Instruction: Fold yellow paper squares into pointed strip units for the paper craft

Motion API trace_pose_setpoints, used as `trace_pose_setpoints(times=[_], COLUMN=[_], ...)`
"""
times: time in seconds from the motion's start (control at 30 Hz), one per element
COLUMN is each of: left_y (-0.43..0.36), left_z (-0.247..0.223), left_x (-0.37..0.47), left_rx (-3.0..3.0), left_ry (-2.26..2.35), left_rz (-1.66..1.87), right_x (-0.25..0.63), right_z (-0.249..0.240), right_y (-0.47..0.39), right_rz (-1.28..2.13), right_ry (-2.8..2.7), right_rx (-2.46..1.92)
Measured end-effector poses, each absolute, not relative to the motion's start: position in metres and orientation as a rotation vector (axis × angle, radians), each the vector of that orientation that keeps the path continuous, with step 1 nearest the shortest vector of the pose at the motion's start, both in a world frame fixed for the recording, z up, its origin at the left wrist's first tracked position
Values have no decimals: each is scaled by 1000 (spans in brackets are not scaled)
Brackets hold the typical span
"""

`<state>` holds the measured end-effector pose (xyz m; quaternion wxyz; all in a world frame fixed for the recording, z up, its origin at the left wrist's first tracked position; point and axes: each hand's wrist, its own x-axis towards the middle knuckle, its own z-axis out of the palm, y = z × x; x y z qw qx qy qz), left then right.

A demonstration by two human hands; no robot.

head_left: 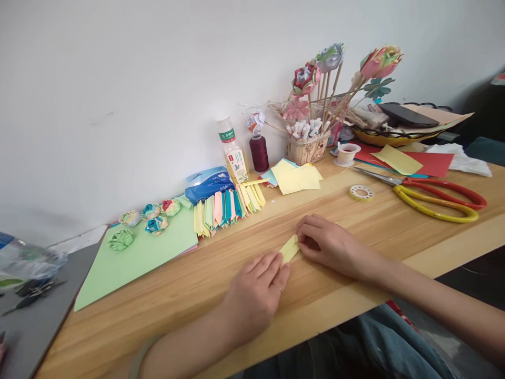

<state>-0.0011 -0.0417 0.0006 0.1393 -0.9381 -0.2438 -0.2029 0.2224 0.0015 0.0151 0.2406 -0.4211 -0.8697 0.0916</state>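
A small folded strip of yellow paper (290, 249) lies on the wooden table between my hands. My left hand (258, 287) rests flat with fingers stretched out, pressing the strip's near left end against the table. At the strip's far right end, my right hand (321, 242) pinches a corner between thumb and fingertips. Part of the paper is hidden under the left fingers. Beyond my hands stands a row of folded paper pieces (224, 208) in yellow, pink and blue.
Green sheets (145, 258) at left carry several paper flowers (121, 240). Right of my hands lie a tape roll (361, 192) and large scissors (437, 197). Yellow paper squares (294, 178), a thread spool (259, 152), a bottle (235, 155) and a basket (306, 150) stand along the wall.
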Motion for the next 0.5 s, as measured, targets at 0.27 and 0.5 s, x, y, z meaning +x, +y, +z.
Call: trace_pose_setpoints(times=[0.27,0.5], left_y=[-48,-49], left_z=[-1,0], left_x=[3,-4], left_rx=[-2629,-2616], left_ry=[-784,-768], left_rz=[-511,-531], right_x=[228,235], right_z=[9,7], right_y=[-23,-28], right_rz=[28,220], right_ry=[-2602,-2755], right_rx=[-759,-819])
